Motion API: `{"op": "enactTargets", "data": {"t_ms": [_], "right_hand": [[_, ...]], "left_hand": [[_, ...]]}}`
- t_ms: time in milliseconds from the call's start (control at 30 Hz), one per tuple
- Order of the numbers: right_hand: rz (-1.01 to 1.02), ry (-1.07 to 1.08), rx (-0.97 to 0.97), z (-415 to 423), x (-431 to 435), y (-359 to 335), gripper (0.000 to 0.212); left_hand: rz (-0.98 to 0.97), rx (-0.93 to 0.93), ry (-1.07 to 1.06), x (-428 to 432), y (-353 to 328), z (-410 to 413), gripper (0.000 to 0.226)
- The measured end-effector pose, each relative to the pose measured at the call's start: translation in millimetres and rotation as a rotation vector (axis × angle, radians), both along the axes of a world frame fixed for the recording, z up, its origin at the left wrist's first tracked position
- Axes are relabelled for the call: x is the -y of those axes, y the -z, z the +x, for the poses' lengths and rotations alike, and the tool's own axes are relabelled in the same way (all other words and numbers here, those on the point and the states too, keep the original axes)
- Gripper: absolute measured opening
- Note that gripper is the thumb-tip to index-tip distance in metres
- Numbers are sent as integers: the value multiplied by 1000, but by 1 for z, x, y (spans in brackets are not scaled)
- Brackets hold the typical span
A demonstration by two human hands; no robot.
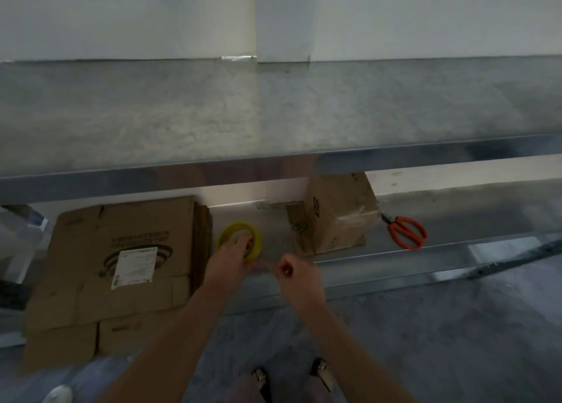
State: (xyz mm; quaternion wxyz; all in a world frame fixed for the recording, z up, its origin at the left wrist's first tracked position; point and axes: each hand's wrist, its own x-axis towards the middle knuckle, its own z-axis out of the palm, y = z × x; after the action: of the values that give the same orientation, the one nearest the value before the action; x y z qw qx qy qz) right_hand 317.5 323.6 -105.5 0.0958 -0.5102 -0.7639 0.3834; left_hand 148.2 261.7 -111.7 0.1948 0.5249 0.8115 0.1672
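— Where is the round yellow roll of clear tape (pixel 227 230)?
— Near the front edge of the lower metal shelf (pixel 456 220), beside the flattened brown cardboard (pixel 121 250). The left hand (pixel 226 258) grips it, fingers through its hole.
— The right hand (pixel 296 273)?
— Pinching the clear strip (pixel 264 265) at the roll.

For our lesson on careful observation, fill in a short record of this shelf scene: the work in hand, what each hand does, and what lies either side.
work: drawing tape off a roll on the lower shelf
left hand: holds the yellow tape roll, fingers in its hole
right hand: pinches what looks like the clear tape end; blurred
left of roll: flattened cardboard
right of roll: small cardboard box, then orange scissors lying flat
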Motion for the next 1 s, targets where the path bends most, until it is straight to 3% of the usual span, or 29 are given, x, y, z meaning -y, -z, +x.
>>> {"op": "enactTargets", "data": {"t_ms": [167, 267, 467, 567, 667, 733, 833, 900, 1000], "right_hand": [[-265, 162, 88, -12, -7, 27, 21], [-285, 188, 166, -18, -4, 36, 31], [-67, 122, 321, -15, 1, 35, 45], [42, 44, 280, -4, 3, 18, 35], [456, -98, 72, 25, 7, -12, 19], [685, -148, 17, 47, 3, -33, 30], [801, -137, 11, 80, -23, -64, 48], [808, -110, -44, 99, -46, -80, 50], [662, -19, -177, 119, -80, -91, 43]], "left_hand": [[-91, -121, 95, -8, 16, -5, 45], [-42, -14, 80, -6, 25, -6, 49], [-42, 1, 197, 7, 21, -13, 55], [6, -142, 194, 18, 6, -7, 56], [144, -316, 224, 21, -21, 17, 61], [208, -367, 235, 13, -43, 38, 63], [293, -399, 221, -12, -75, 75, 62], [367, -319, 185, -30, -87, 101, 57], [371, 7, 0, -50, -91, 134, 57]]}}
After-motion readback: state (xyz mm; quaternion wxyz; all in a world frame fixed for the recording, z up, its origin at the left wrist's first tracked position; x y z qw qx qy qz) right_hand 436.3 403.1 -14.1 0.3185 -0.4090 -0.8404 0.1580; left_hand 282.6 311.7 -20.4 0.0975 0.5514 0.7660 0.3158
